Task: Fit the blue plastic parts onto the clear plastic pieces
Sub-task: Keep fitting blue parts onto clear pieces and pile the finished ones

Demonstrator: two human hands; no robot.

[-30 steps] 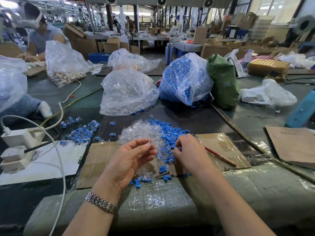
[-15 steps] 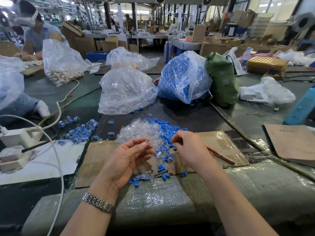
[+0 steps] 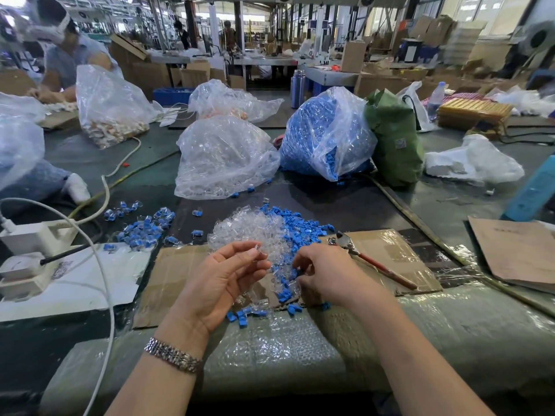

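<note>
A heap of clear plastic pieces [image 3: 255, 232] lies on the cardboard sheet [image 3: 387, 250] in front of me, with loose blue plastic parts [image 3: 300, 226] spread along its right side. My left hand [image 3: 222, 283] is palm up and pinches one clear piece [image 3: 257, 247] between thumb and fingertips. My right hand [image 3: 327, 274] reaches into the blue parts at the heap's near edge with fingers curled; whatever its fingertips hold is hidden. A cluster of joined blue-and-clear pieces [image 3: 144, 228] lies to the left.
Behind the heap stand a bag of clear pieces [image 3: 222, 157] and a bag of blue parts [image 3: 321, 136], with a green bag [image 3: 393, 139] beside them. Red-handled pliers [image 3: 372, 259] lie right of my right hand. A white power strip [image 3: 33, 238] and cables sit at left.
My right hand has drawn back toward me and down to the heap's near edge. My left hand keeps its pinch on the clear piece, almost unmoved.
</note>
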